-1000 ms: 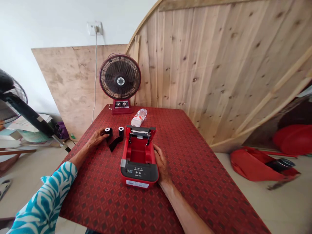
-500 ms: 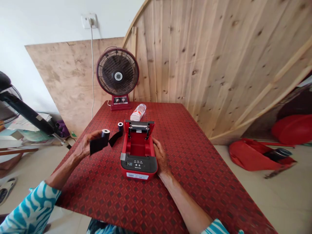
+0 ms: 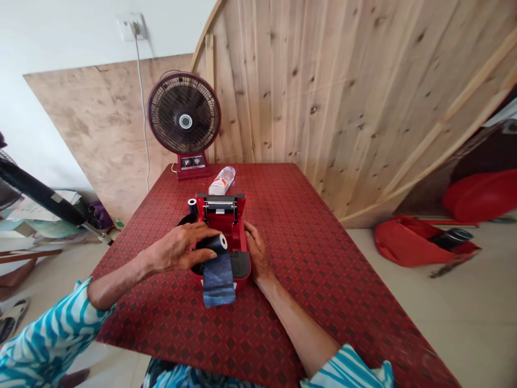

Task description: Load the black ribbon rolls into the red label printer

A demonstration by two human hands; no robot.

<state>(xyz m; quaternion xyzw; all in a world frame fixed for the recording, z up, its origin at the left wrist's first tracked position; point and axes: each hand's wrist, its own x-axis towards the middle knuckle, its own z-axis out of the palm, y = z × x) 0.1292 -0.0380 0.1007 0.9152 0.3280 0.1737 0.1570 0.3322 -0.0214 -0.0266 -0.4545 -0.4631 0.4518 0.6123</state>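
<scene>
In my left hand (image 3: 188, 249) is a roll of black ribbon (image 3: 217, 242) with a white core, gripped between thumb and fingers above the front of the printer. Its loose end (image 3: 219, 283) hangs down over the printer's front edge. My right hand (image 3: 257, 250) grips the right side of the red and black label printer (image 3: 241, 263). The printer's lid (image 3: 221, 203) stands raised at the back, and part of the red bay inside shows. A second black roll (image 3: 193, 205) stands upright behind the printer's left side, with black ribbon trailing beside it.
A clear plastic bottle (image 3: 222, 181) lies behind the printer on the red patterned table (image 3: 307, 280). Further back stands a table fan (image 3: 184, 121) against the wooden boards. A red bag (image 3: 404, 242) rests on the floor to the right.
My left hand has carried the ribbon roll rightward from beside the printer to over its front, tipping the roll onto its side. My right hand keeps its grip on the printer.
</scene>
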